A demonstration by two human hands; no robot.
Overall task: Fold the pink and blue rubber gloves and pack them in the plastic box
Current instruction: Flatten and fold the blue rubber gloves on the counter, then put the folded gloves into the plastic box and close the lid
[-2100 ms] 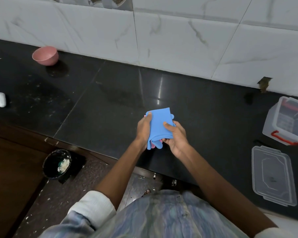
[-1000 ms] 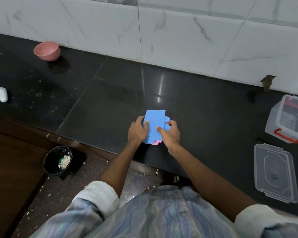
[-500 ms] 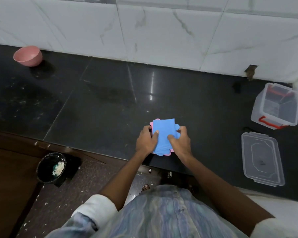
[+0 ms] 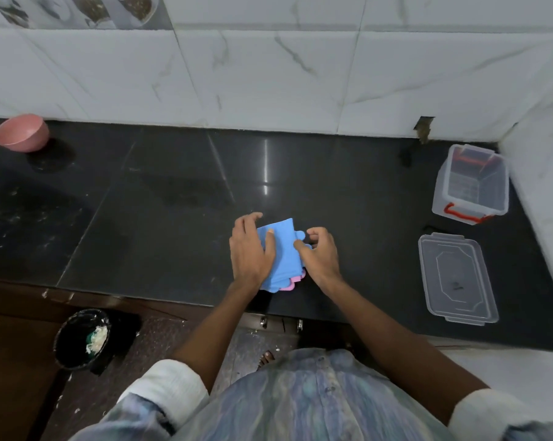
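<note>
A folded blue glove [image 4: 283, 256] lies flat on the black counter [image 4: 160, 218] near its front edge, with the pink glove [image 4: 292, 284] peeking out under its near edge. My left hand [image 4: 249, 249] presses flat on the left side of the stack. My right hand [image 4: 319, 253] rests on its right side, thumb on the blue glove, fingers curled at the glove's finger tips. The clear plastic box [image 4: 471, 184] with red handles stands open at the far right. Its clear lid [image 4: 456, 278] lies flat in front of it.
A pink bowl [image 4: 22, 132] sits at the far left by the tiled wall [image 4: 269, 74]. A white side wall [image 4: 542, 186] bounds the counter on the right. Below the counter edge, a black bin [image 4: 82, 338] stands on the floor.
The gloves were held up in both hands, then came down onto the counter. Both hands now press the stack flat. The view has shifted left, bringing the box further in.
</note>
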